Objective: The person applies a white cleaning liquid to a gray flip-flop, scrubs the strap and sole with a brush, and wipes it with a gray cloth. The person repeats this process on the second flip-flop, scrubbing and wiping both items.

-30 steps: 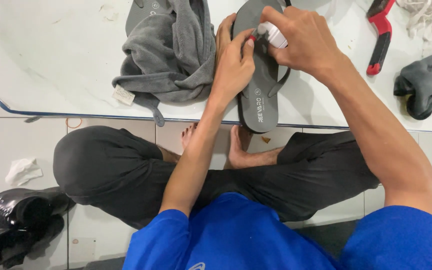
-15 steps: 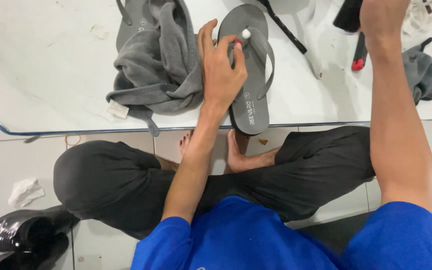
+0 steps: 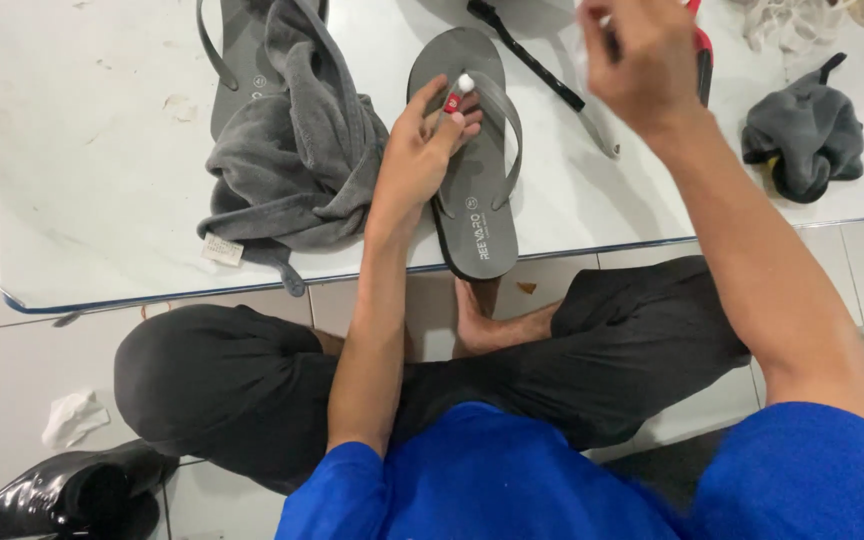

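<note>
1. Taking the grey flip-flop (image 3: 472, 170) in the middle of the white slab (image 3: 92, 180) as my marker: far off to its left and down on the floor lie a crumpled tissue (image 3: 74, 417) and a shiny black shoe (image 3: 72, 495), both away from the work.
2. Just left of the flip-flop sits a heap of grey cloth (image 3: 287, 160), covering most of a second grey flip-flop (image 3: 237, 70), which nobody is touching.
3. The left hand (image 3: 417, 165) rests on the marker flip-flop beside its strap, fingers curled shut around a small white-tipped tube (image 3: 459, 90) with a red band, tip pointing up. The flip-flop lies sole down, its heel hanging over the near edge of the slab, right above the person's bare foot (image 3: 487, 325).
4. To the upper right of the flip-flop a loose black strap (image 3: 542, 70) lies on the slab, untouched.
5. Further right and raised above the slab, the right hand (image 3: 642, 60) is blurred; its fingers look pinched together, but I cannot tell whether they hold anything. A red-handled tool (image 3: 700, 60) peeks out behind it.
6. Far right of the flip-flop is a small dark grey rag (image 3: 802, 135).
7. My reading: the strap work on this flip-flop looks mid-way, with the tube in hand; the covered one seems left to do.
</note>
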